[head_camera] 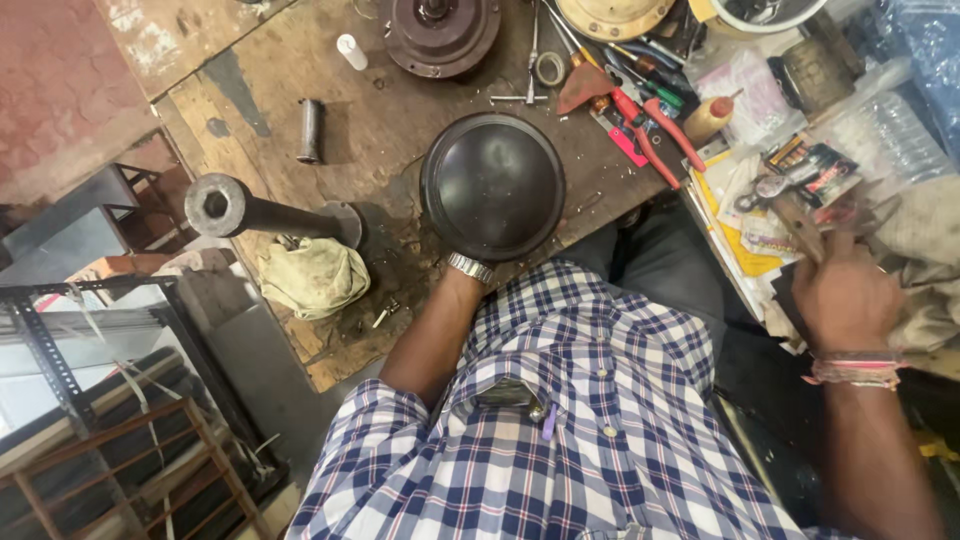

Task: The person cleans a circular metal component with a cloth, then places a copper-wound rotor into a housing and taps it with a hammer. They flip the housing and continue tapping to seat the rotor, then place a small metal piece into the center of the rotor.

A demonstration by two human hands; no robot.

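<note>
Dome cover [492, 185] sits round-side up on bench [370, 130], no clear long axis, w/ left hand hidden under its near rim; grip can't tell, only watch [469, 267] shows. Right hand [845, 295] over clutter at right, blurred, fingers curled on sth small. Pliers [655, 130] just right of dome, rag [312, 277] to its left.

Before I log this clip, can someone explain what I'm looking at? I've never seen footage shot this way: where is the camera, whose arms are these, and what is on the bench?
The one picture comes from a camera on the person's head, looking down past a checked shirt. No machine works here, only two bare hands. The left hand is hidden under a dark domed metal cover that it holds over the worn wooden workbench; only its wrist with a watch shows. The right hand reaches into a cluttered pile of packets; its grip is blurred. Also there: red-handled pliers, a metal pipe stand and a yellowish rag.
</note>
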